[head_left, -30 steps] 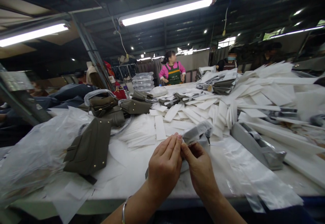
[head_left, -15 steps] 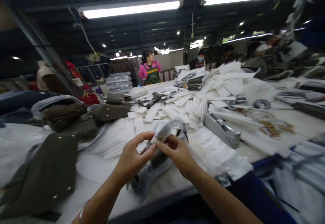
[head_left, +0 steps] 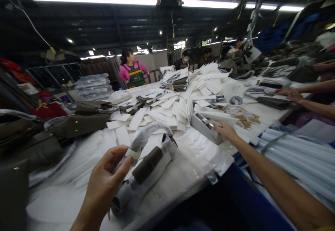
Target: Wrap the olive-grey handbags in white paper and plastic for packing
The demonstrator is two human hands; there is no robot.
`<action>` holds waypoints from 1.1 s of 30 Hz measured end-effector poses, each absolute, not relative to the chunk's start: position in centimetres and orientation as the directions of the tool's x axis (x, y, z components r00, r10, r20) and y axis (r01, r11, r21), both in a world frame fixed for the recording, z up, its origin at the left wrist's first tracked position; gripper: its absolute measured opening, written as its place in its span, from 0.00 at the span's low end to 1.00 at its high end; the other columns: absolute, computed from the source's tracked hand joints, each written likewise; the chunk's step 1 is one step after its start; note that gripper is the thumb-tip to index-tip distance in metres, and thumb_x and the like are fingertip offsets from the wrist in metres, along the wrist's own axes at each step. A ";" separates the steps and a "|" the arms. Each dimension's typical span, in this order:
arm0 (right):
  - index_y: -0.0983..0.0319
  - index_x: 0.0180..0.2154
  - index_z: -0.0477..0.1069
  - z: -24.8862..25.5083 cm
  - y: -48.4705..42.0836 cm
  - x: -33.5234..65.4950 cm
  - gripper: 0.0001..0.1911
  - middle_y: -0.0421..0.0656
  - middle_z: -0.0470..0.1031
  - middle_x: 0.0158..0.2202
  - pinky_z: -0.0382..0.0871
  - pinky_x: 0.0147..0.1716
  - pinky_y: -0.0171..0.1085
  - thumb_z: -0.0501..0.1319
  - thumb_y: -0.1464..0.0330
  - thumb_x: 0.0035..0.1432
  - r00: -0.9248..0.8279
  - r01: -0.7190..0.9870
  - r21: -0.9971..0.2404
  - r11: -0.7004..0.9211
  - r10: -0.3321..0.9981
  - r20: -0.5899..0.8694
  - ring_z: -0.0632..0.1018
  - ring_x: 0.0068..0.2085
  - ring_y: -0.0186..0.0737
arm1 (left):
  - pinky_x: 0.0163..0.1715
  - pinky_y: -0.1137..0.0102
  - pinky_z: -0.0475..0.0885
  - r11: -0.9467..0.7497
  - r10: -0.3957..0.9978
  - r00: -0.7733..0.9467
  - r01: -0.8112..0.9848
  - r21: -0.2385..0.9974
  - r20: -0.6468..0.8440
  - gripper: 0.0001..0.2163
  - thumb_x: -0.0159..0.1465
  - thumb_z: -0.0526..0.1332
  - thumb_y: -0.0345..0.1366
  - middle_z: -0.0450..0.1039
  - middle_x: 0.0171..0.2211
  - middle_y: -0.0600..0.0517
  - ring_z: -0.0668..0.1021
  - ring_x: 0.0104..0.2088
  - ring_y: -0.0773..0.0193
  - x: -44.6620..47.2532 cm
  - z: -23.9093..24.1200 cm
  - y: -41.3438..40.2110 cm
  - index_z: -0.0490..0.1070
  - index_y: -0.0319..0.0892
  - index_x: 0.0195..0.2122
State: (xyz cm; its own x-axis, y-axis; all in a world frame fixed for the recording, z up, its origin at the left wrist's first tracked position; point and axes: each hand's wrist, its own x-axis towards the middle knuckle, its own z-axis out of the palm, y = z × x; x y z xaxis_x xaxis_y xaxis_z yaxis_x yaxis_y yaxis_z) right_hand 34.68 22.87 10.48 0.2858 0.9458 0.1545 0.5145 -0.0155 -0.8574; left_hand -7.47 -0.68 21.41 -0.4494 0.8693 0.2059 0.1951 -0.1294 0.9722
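My left hand pinches a strap wrapped in whitish plastic, with a pale band round it at my thumb and finger. The strap arcs up and over to a metal clip at its far end. A dark olive roll-shaped piece, partly in the same wrapping, lies beneath it at the table's near edge. My right hand is at the near end of a grey tape dispenser, fingertips drawn together. Whatever lies between those fingertips is too small to make out.
White strips lie heaped across the table. Olive bags are at the left, flat plastic sleeves near the front edge. Brown tags lie beyond the dispenser. Another person's hands work at right; pale-blue rolls lie below.
My right hand has left the strap and moved right to the tape dispenser. My left hand still grips the strap. The view has turned right, bringing the other person's hands into sight.
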 end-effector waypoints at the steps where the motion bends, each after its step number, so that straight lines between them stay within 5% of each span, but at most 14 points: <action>1: 0.61 0.17 0.76 10.1 23.1 35.1 0.18 0.59 0.81 0.39 0.60 0.55 0.59 0.66 0.58 0.52 0.295 0.487 -0.872 -0.049 0.949 0.112 0.72 0.56 0.68 | 0.40 0.71 0.75 -0.125 0.870 -0.452 0.186 0.974 0.198 0.24 0.50 0.74 0.50 0.79 0.38 0.50 0.81 0.40 0.58 -7.6 21.3 -0.6 0.73 0.42 0.42; 8: 0.61 0.30 0.81 10.0 21.5 37.7 0.19 0.53 0.80 0.48 0.71 0.49 0.51 0.64 0.52 0.55 0.330 0.247 -0.967 -0.058 0.944 0.028 0.74 0.55 0.56 | 0.40 0.76 0.75 -0.112 0.874 -0.449 0.182 0.977 0.184 0.23 0.50 0.75 0.49 0.79 0.38 0.52 0.81 0.41 0.61 -8.8 20.4 -0.2 0.73 0.44 0.42; 13: 0.62 0.32 0.81 8.0 18.7 38.6 0.15 0.53 0.83 0.39 0.77 0.39 0.43 0.71 0.57 0.46 0.312 0.135 -0.983 -0.124 0.947 -0.076 0.82 0.40 0.48 | 0.37 0.76 0.76 -0.081 0.885 -0.437 0.190 0.978 0.158 0.24 0.49 0.75 0.49 0.79 0.38 0.52 0.81 0.39 0.60 -9.5 20.0 0.0 0.73 0.44 0.43; 17: 0.62 0.25 0.78 5.5 17.3 38.4 0.13 0.50 0.82 0.27 0.77 0.29 0.38 0.74 0.60 0.40 0.398 0.136 -0.976 -0.171 0.911 -0.105 0.80 0.28 0.43 | 0.40 0.77 0.75 -0.113 0.890 -0.424 0.150 0.982 0.167 0.24 0.50 0.75 0.47 0.79 0.41 0.52 0.81 0.41 0.62 -9.8 19.7 0.2 0.73 0.45 0.45; 21: 0.61 0.27 0.79 5.9 15.4 35.8 0.16 0.49 0.82 0.28 0.75 0.24 0.36 0.72 0.55 0.42 0.416 0.181 -0.976 -0.118 0.909 -0.032 0.79 0.27 0.42 | 0.41 0.74 0.75 -0.141 0.893 -0.408 0.141 0.980 0.187 0.23 0.53 0.74 0.47 0.80 0.42 0.51 0.81 0.42 0.61 -9.3 19.8 0.3 0.72 0.44 0.46; 27: 0.61 0.33 0.81 13.8 8.1 22.9 0.18 0.47 0.81 0.32 0.76 0.35 0.36 0.70 0.53 0.51 -0.027 0.102 -0.966 0.239 0.971 0.238 0.78 0.32 0.41 | 0.43 0.69 0.74 -0.227 0.893 -0.350 0.195 0.954 0.284 0.19 0.58 0.70 0.45 0.78 0.41 0.50 0.80 0.42 0.60 -8.2 19.5 0.8 0.71 0.43 0.46; 30: 0.61 0.33 0.80 17.7 4.4 15.8 0.15 0.46 0.81 0.31 0.75 0.32 0.35 0.68 0.55 0.56 -0.282 -0.064 -0.953 0.297 0.911 0.303 0.78 0.29 0.38 | 0.47 0.68 0.72 -0.257 0.875 -0.333 0.295 0.920 0.351 0.15 0.59 0.69 0.42 0.78 0.41 0.50 0.79 0.44 0.60 -7.6 19.4 0.7 0.72 0.43 0.45; 33: 0.61 0.34 0.80 19.2 3.0 11.0 0.14 0.44 0.81 0.30 0.74 0.30 0.33 0.67 0.57 0.58 -0.348 -0.144 -0.941 0.305 0.875 0.337 0.77 0.28 0.36 | 0.48 0.67 0.71 -0.287 0.844 -0.327 0.392 0.874 0.424 0.12 0.60 0.68 0.39 0.77 0.42 0.51 0.79 0.44 0.60 -7.1 19.4 0.3 0.73 0.44 0.43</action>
